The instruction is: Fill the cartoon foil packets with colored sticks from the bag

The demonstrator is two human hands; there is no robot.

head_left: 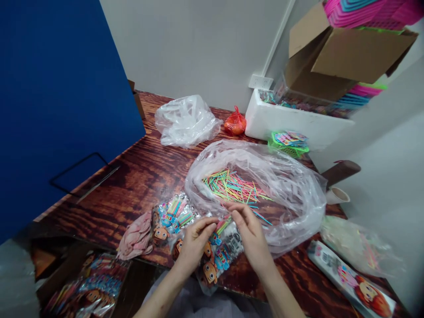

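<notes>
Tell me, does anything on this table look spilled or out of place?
Mildly odd: a few thin coloured sticks lie apart from the main pile, nearer the right hand, as if strayed; nothing else clearly stands out.

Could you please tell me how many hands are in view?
2: the left hand is just left of the small bunch of coloured sticks, and the right hand just right of it, both near the large open plastic bag.
</notes>
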